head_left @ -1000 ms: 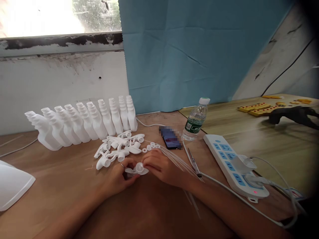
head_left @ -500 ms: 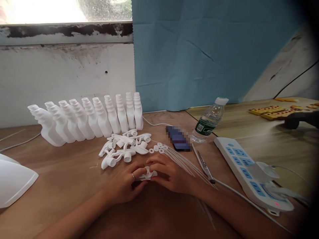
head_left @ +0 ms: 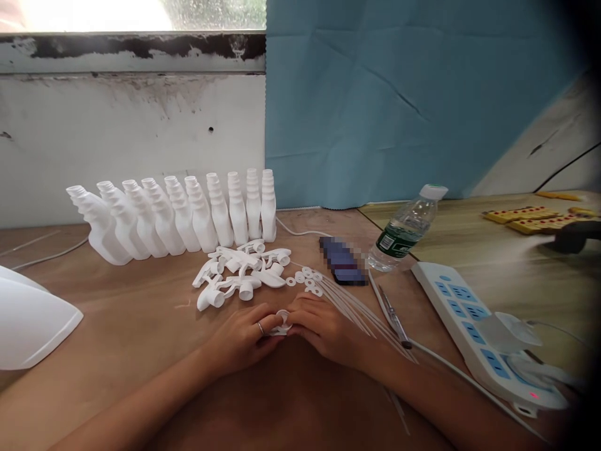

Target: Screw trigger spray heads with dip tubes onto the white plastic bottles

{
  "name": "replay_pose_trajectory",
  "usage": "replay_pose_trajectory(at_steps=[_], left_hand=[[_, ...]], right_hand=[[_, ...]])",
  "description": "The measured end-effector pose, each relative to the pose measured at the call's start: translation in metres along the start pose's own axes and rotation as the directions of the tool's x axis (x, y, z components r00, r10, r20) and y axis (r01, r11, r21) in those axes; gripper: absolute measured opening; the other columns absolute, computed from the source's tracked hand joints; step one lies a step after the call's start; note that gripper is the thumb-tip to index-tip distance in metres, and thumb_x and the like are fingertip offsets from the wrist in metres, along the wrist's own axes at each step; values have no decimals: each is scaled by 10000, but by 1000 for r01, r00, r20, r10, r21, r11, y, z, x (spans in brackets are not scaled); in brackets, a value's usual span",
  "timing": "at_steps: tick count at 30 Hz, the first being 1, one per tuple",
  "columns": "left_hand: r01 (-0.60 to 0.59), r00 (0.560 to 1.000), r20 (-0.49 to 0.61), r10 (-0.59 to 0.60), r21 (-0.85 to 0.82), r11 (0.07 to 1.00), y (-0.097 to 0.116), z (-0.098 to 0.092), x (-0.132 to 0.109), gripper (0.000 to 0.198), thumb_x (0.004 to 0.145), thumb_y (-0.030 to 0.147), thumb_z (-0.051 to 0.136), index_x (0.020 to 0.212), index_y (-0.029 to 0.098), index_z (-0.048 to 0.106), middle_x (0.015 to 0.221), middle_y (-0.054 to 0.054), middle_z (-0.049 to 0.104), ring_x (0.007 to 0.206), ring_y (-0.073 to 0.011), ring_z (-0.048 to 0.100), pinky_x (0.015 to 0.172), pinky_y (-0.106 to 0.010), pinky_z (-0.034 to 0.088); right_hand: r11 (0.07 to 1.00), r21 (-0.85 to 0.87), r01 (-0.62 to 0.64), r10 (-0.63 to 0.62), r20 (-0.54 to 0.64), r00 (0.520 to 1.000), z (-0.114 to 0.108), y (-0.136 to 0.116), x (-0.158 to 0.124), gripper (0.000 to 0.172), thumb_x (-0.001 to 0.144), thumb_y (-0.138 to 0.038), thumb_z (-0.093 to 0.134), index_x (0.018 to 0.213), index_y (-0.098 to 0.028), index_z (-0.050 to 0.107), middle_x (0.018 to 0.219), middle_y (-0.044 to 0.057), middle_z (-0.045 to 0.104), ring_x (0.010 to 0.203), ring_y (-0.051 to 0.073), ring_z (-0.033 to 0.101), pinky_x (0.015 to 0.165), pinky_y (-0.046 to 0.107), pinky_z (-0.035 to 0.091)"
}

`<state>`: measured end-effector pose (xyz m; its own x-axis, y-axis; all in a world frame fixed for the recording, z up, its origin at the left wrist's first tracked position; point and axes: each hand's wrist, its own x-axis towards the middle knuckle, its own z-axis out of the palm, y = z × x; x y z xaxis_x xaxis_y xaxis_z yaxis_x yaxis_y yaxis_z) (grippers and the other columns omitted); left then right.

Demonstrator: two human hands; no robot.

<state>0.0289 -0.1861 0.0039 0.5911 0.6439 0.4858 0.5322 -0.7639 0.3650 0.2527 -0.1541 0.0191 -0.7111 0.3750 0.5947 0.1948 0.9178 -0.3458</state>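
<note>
Between my two hands, low in the middle of the view, is a white trigger spray head point(head_left: 283, 319), its round collar opening showing and the rest covered by fingers. My left hand point(head_left: 241, 333), with a ring on one finger, grips it from the left. From the right, my right hand point(head_left: 326, 329) pinches it with fingers curled inward. Just beyond lies a pile of white trigger spray heads point(head_left: 244, 275). White ring washers point(head_left: 307, 275) and thin white tubes point(head_left: 345, 304) lie beside and beyond my right hand.
White bottles point(head_left: 201, 219) stand in a row along the wall. Further right are a phone point(head_left: 345, 260), a water bottle point(head_left: 406, 232), a screwdriver point(head_left: 395, 319) and a power strip point(head_left: 462, 313) with plugs and cables. A white curved object point(head_left: 35, 319) sits at the left edge.
My fingers have drawn closer around the spray head, and it has turned so its round opening shows more. The whole view has shifted slightly to the left.
</note>
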Motion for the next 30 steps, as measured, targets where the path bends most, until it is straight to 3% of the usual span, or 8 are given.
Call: replay_pose_trajectory(at_steps=[11, 15, 17, 19, 23, 30], left_hand=[[5, 1000, 1, -5, 61, 998, 0, 2, -4, 263, 915, 238, 559, 1178, 240, 544, 970, -42, 624, 766, -150, 605, 648, -256, 488], [39, 999, 16, -40, 58, 998, 3, 0, -3, 229, 916, 239, 550, 1144, 234, 532, 1020, -43, 630, 809, -152, 618, 684, -258, 492], [61, 998, 17, -62, 79, 995, 4, -1, -3, 213, 913, 253, 549, 1124, 231, 523, 999, -36, 636, 791, -153, 622, 668, -256, 488], [78, 997, 17, -80, 94, 993, 5, -2, -3, 259, 905, 265, 553, 1157, 232, 500, 971, -32, 638, 762, -152, 625, 640, -251, 484], [84, 996, 32, -87, 87, 993, 7, -4, -2, 340, 893, 256, 561, 1220, 254, 465, 1018, -33, 632, 782, -151, 633, 647, -247, 485], [102, 993, 57, -106, 68, 992, 7, -6, -2, 347, 856, 237, 593, 1183, 254, 477, 1050, -24, 617, 832, -162, 621, 705, -263, 486]], right_hand=[[1000, -25, -13, 13, 1, 1000, -4, -6, 2, 134, 966, -172, 497, 955, -183, 630, 891, 65, 700, 852, 180, 646, 994, 430, 459], [996, 31, -87, 85, 76, 993, -22, 6, -1, 203, 962, -212, 533, 1150, -216, 610, 1068, 63, 716, 1013, 192, 654, 1013, 409, 423], [981, -42, -191, 191, -11, 982, -35, 18, -4, 256, 963, -220, 529, 1211, -209, 591, 1135, 83, 703, 1050, 205, 642, 933, 368, 458], [945, -190, -267, 254, -89, 963, -48, 33, -7, 190, 969, -210, 501, 1081, -192, 653, 1033, 85, 730, 965, 222, 658, 875, 379, 450], [820, -451, -352, 365, -60, 929, -62, 60, -16, 197, 939, -174, 508, 864, -164, 690, 838, 82, 717, 841, 239, 625, 798, 391, 420], [751, -505, -427, 482, -23, 876, -57, 70, -23, 144, 897, -146, 554, 840, -168, 684, 914, 72, 678, 931, 242, 567, 838, 376, 400]])
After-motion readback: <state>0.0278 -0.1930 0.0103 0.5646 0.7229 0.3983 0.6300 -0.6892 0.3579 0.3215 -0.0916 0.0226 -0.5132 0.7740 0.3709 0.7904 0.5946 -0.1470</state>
